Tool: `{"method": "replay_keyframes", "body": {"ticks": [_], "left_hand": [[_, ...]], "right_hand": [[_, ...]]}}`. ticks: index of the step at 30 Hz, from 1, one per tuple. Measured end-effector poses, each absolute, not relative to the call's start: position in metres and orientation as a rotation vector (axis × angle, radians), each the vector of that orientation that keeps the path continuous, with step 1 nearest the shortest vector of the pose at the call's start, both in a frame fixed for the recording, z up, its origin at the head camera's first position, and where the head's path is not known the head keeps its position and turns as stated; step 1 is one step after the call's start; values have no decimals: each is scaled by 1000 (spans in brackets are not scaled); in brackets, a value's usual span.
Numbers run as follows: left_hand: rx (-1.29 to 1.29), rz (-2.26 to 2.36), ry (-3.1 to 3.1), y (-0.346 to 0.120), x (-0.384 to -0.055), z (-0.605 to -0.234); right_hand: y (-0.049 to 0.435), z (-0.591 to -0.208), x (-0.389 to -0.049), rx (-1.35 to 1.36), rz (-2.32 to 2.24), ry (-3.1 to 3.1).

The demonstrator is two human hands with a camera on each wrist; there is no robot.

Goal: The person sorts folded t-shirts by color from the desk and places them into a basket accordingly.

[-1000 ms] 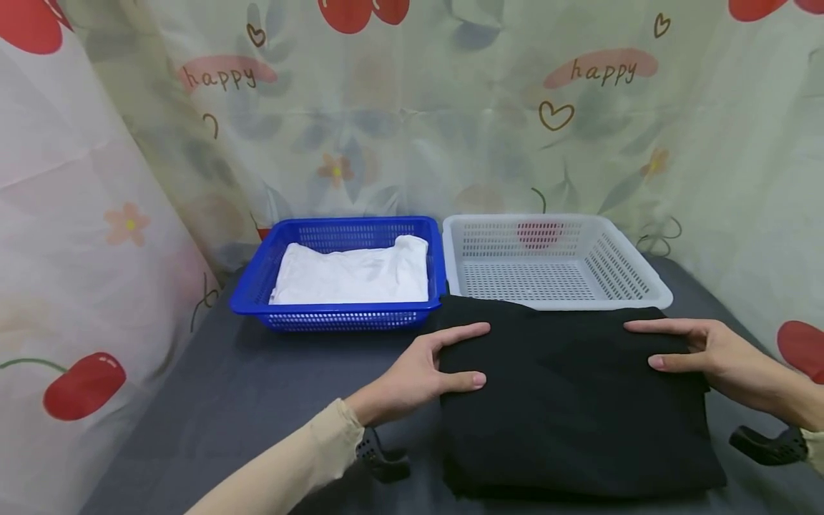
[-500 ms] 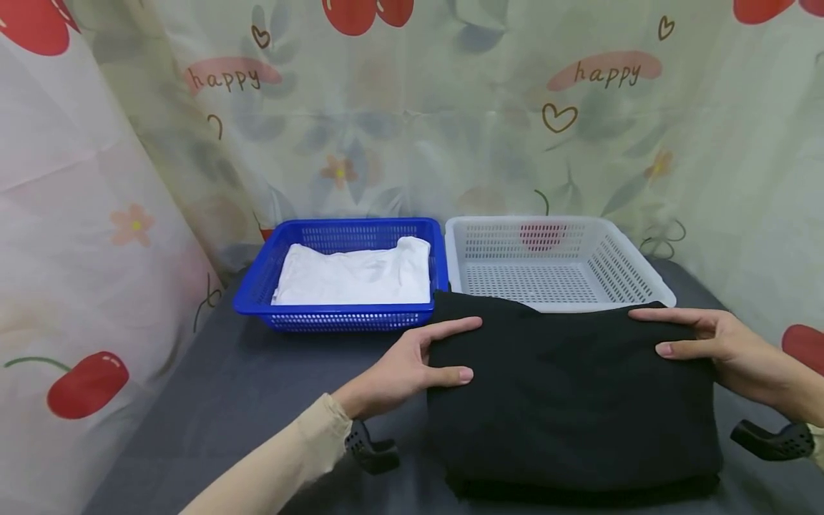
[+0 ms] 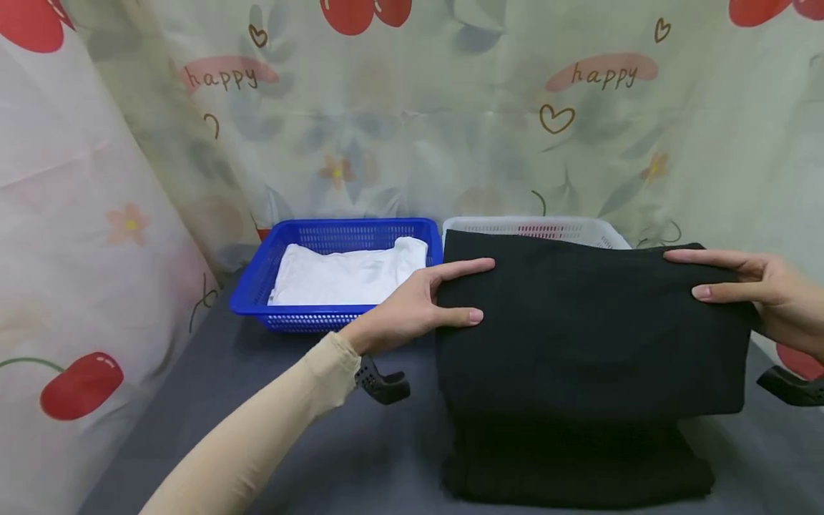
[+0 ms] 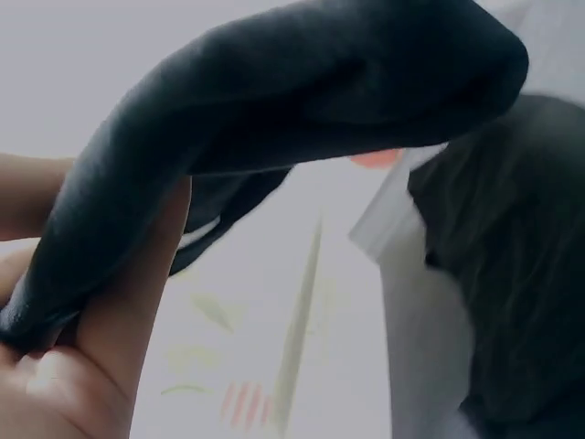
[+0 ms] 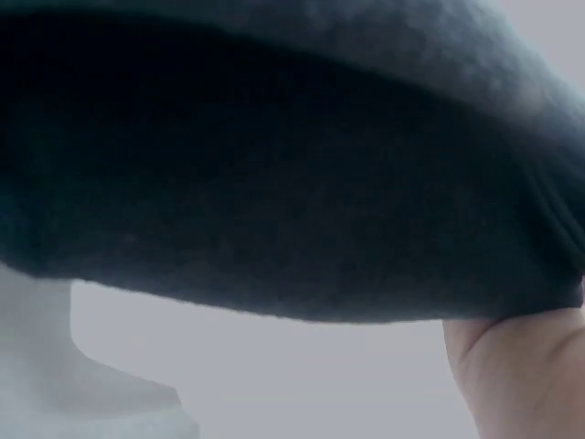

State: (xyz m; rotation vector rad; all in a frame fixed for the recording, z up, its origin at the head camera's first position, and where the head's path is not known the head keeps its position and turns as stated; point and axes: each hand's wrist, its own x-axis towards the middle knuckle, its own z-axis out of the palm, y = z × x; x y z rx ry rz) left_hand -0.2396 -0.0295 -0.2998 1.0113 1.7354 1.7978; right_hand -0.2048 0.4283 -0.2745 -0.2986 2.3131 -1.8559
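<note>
While gripped at both sides, held aloft to the right of the blue basket [image 3: 302, 310]: black cloth [image 3: 592, 336]

Pinched at the side nearer the blue basket by the left hand [image 3: 415, 304], thumb and forefinger laid over the near face; pinched likewise at the side farther from the blue basket by the right hand [image 3: 772, 293]. Hidden from the head view, but shown at the left wrist: skin passing beneath a thick, bent fold of cloth. Shown at the right wrist: mostly dark underside and a little of the hand, fingertips out of sight. Lying on the grey tabletop [image 3: 206, 372], closer to the wearer than the blue basket: more black fabric [image 3: 579, 483], below the held cloth. Joined or separate: impossible to tell. Seen only from the head: white cloth [image 3: 347, 275] inside the blue basket, plus a white basket [image 3: 560, 227] just right of the blue basket, largely covered from that angle.
</note>
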Motion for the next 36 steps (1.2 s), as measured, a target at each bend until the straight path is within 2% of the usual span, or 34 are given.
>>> {"method": "replay_keyframes", "body": {"ticks": [8, 15, 24, 30, 36], "left_hand": [[1020, 1679, 2002, -12, -282, -297], [1025, 1551, 2278, 2, -322, -300], [859, 1313, 2557, 19, -369, -312], [744, 1524, 2359, 22, -384, -314], [630, 1779, 2116, 18, -395, -314]], "right_hand": [[433, -249, -243, -234, -1602, 2584], [432, -235, -284, -275, -1613, 2525], [416, -258, -331, -201, -1615, 2566], [422, -269, -345, -170, -1600, 2595], [420, -261, -353, -154, -1641, 2579]]}}
